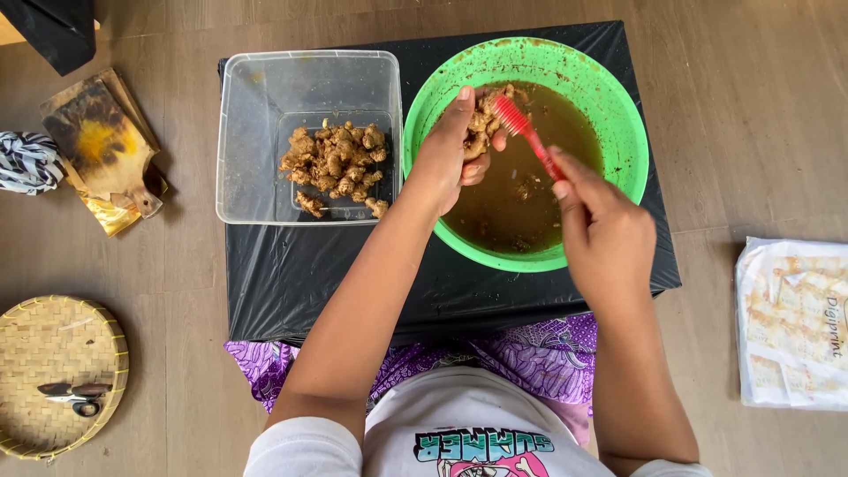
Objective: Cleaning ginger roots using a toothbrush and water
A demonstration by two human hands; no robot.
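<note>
My left hand (452,152) holds a knobbly brown root piece (484,118) over the green bowl (618,106), which is filled with muddy brown water. My right hand (604,231) grips a red toothbrush (527,134), its bristle head pressed against the root. To the left, a clear plastic tub (256,106) holds a pile of several similar root pieces (337,164). Bowl and tub stand on a low table covered with black plastic (291,274).
On the wooden floor at left lie a stained wooden cutting board (102,141), a striped cloth (26,162) and a woven round tray (53,340) with a knife and small scissors (75,396). A white printed bag (792,322) lies at the right.
</note>
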